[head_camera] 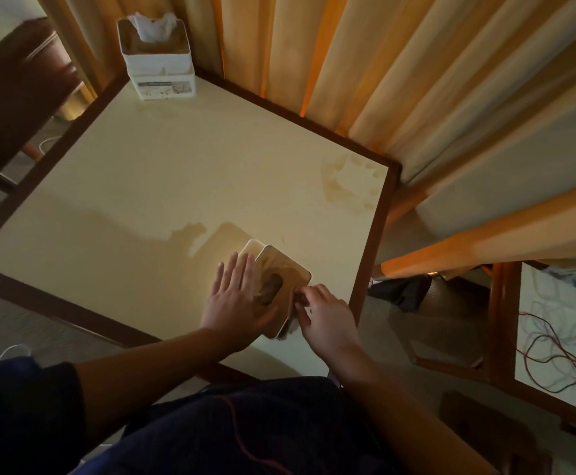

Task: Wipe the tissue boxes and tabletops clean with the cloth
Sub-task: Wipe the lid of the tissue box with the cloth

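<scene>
The near tissue box [281, 286] sits at the surface's [177, 173] front edge. The left hand [237, 303] lies flat against it; the right hand [327, 317] pinches something at its right side, perhaps the cloth.

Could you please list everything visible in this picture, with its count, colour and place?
tissue box with tissue: one, white, far left corner of the table, tissue sticking out on top.
tissue box in hand: one, cream with a tan lid, near right part of the table, between both hands.
table: one, cream top with dark brown rim, centre.
damp marks: one patch, darker, near the table's right corner.
curtain: orange-cream, behind the table.
chair: one, dark brown, upper left.
tangled wires: reddish and grey, on a second surface at right.
left hand: flat against the box's left side.
right hand: fingers pinching at the box's right edge.
</scene>
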`<state>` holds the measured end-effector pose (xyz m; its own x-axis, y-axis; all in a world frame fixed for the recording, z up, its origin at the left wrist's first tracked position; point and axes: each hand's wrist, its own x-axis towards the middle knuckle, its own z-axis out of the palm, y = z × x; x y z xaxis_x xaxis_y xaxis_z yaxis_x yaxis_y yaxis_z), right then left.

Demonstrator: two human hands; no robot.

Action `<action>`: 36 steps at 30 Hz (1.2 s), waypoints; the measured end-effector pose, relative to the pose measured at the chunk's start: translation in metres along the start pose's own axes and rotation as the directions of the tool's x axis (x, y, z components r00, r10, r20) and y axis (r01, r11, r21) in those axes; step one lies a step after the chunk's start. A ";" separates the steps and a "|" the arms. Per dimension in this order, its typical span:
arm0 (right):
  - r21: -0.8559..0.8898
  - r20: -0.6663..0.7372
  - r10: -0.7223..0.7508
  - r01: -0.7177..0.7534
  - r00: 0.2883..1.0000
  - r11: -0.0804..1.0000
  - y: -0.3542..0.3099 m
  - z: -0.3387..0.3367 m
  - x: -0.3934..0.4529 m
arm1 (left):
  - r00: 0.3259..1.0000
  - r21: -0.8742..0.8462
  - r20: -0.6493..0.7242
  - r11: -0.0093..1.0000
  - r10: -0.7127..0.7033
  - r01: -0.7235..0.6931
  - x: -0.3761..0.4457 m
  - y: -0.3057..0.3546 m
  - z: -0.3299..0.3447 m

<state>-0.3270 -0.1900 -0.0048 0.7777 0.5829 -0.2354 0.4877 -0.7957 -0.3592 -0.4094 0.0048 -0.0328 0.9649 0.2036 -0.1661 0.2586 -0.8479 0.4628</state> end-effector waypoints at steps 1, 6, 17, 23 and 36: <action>0.000 0.008 -0.001 0.001 1.000 1.000 0.000 0.002 0.000 | 0.999 0.000 0.022 1.000 -0.028 0.028 -0.001 0.001 0.000; -0.057 -0.052 -0.056 0.053 0.997 0.997 0.003 0.007 0.000 | 0.980 -0.014 0.146 0.990 -0.134 0.137 -0.003 0.008 0.007; -0.111 -0.091 -0.043 0.033 0.995 0.993 0.008 -0.008 -0.003 | 0.927 0.189 0.374 0.981 -0.029 -0.045 0.027 -0.002 -0.015; -0.214 -0.064 -0.107 0.091 0.992 0.973 0.012 -0.013 0.005 | 0.838 0.231 0.526 0.923 0.147 -0.308 0.068 -0.024 -0.045; -0.148 -0.110 -0.111 0.095 0.988 0.984 -0.002 0.016 -0.001 | 0.984 0.088 -0.004 0.980 0.178 -0.177 0.044 -0.023 0.005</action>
<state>-0.3349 -0.1859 -0.0183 0.7573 0.6463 -0.0936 0.6123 -0.7526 -0.2423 -0.3728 0.0307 -0.0554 0.9956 0.0516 -0.0778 0.0789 -0.9103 0.4063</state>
